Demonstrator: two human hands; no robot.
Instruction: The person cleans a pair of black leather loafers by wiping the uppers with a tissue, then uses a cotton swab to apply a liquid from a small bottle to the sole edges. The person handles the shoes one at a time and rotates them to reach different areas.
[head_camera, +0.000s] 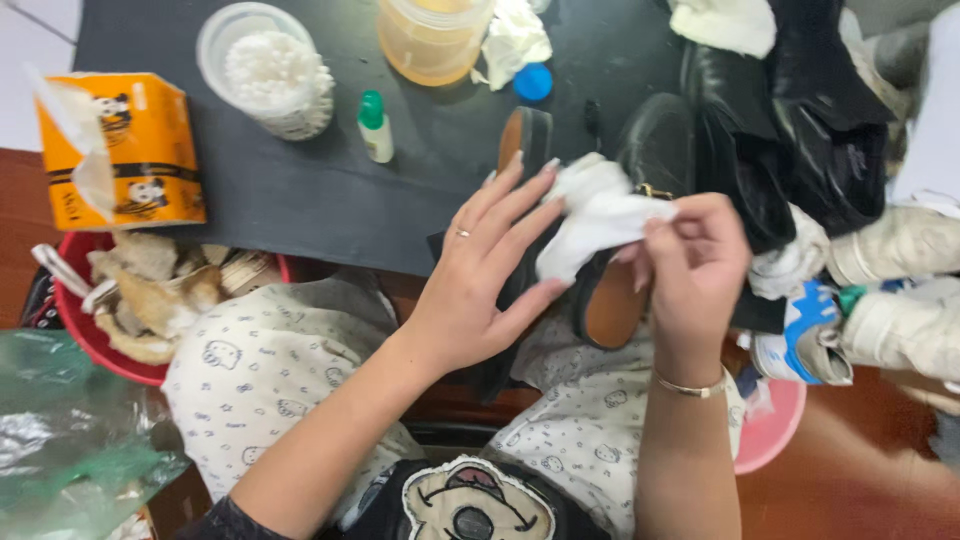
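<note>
My left hand (483, 270) has its fingers spread and steadies a black shoe (620, 300) with a tan insole, its fingertips touching a crumpled white cloth (598, 212). My right hand (693, 268) pinches that cloth and holds it against the shoe's upper. The shoe lies tilted over my lap, its heel toward me and its toe partly hidden under the cloth.
On the black table mat (300, 190) stand a tub of cotton swabs (268, 68), a small green-capped bottle (375, 127), an orange container (432, 38) and an orange tissue box (122, 150). Black shoes (790, 120) and white sneakers (890, 290) pile at right. A red bin (100, 335) sits left.
</note>
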